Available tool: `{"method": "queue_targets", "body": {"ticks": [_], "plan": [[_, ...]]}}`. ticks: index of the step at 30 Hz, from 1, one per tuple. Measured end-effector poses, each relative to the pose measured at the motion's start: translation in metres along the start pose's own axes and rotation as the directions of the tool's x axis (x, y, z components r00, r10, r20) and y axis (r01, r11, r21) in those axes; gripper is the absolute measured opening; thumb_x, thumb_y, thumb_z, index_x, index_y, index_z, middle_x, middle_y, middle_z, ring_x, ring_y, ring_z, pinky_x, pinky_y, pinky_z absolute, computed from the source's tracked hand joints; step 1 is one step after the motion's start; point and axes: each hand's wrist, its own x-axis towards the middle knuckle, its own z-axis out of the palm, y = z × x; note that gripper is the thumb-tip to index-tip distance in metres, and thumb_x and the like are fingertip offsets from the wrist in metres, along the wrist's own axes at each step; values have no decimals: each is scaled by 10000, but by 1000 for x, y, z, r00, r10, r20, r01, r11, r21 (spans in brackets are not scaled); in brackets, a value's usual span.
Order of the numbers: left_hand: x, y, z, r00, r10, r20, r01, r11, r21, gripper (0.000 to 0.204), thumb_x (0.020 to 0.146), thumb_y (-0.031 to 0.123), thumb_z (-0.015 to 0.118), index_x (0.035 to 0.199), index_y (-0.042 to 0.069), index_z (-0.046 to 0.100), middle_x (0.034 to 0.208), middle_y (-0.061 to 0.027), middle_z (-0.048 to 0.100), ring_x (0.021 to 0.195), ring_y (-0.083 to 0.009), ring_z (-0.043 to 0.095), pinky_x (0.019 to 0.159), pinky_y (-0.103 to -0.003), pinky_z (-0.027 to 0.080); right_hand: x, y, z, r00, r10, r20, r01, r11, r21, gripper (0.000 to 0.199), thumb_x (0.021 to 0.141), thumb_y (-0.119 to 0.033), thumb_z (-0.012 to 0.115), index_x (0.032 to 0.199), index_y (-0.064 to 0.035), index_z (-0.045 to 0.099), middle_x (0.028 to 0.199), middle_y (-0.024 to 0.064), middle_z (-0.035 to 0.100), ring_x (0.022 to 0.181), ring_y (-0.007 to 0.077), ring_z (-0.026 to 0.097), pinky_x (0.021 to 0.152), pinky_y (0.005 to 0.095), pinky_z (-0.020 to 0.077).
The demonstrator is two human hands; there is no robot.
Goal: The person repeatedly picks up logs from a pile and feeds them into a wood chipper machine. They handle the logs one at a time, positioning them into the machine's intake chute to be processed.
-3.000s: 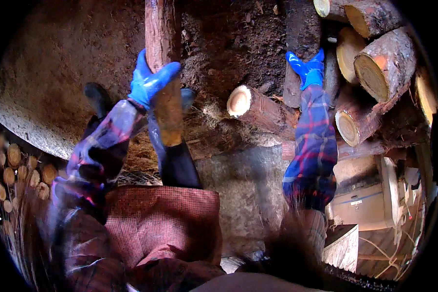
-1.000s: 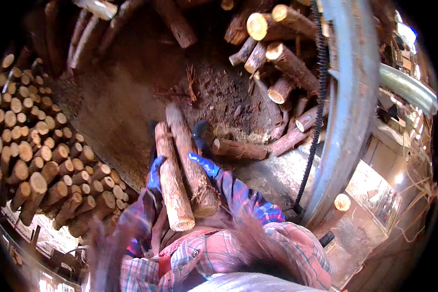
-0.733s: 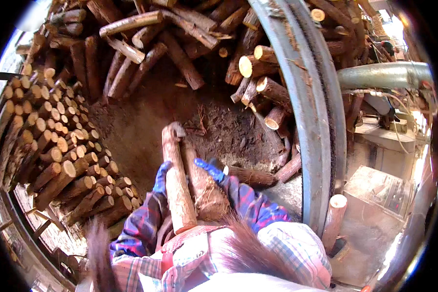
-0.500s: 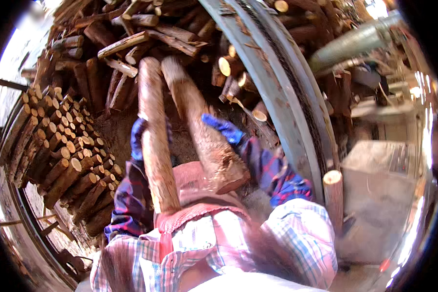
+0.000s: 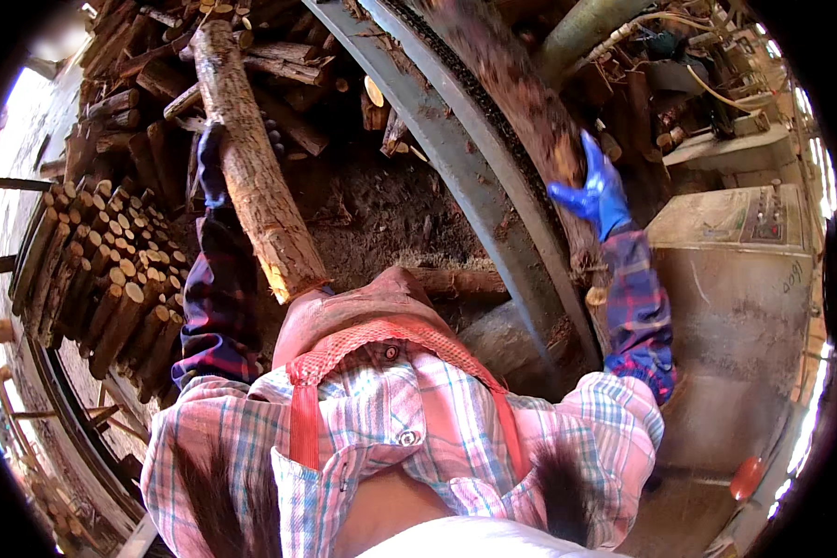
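Note:
A long bark-covered log [image 5: 256, 167] slants from the woodpile down to my apron. My left hand [image 5: 212, 167], in a blue glove, is wrapped around its underside, fingertips showing on the far side. At the right, my right hand [image 5: 597, 191], also gloved in blue, has its thumb and fingers spread beside a second log [image 5: 521, 88]. That log is blurred and lies along the curved grey metal rail [image 5: 474, 153]; whether the palm still touches it is hard to tell. A reddish apron [image 5: 344, 325] covers my front, close to the near end of the first log.
Cut logs are stacked at the left [image 5: 112, 265], ends facing me. A loose woodpile [image 5: 130, 112] rises behind. To the right stands a grey metal box [image 5: 725, 279] with controls on top, and a thick pipe [image 5: 591, 33] crosses the upper right.
The two logs were side by side in front of me. The right one is now over at the metal rail, with my right hand opened beside it. The left log has shifted up and left.

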Motion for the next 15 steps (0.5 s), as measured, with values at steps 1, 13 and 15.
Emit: {"method": "queue_targets", "body": {"ticks": [1,13,15], "plan": [[0,-3,0,1000,0,-10,0,1000,5,661,835,461,567,1199,-82,474,1018,-244,608,852,-346,630,773,-435,542,-12,13,15,992,115,59,-107,986,-130,1085,606,-506,799,1433,-66,252,1321,259,446,1221,395,445,1027,455,364],[26,-44,109,958,243,-153,-202,949,240,484,799,330,690,1122,-2,549,913,-121,634,790,-244,625,729,-372,529,21,-115,51,996,-93,-10,78,761,644,934,725,-443,753,1412,-13,288,1384,170,396,1269,272,400,1055,417,320],[48,-52,123,918,390,-73,-346,876,337,497,789,263,726,1163,5,524,957,-93,615,821,-207,605,771,-355,512,54,-203,69,968,-249,33,48,310,949,872,726,-354,771,1393,-23,317,1331,148,441,1231,264,430,1041,409,334]]}}
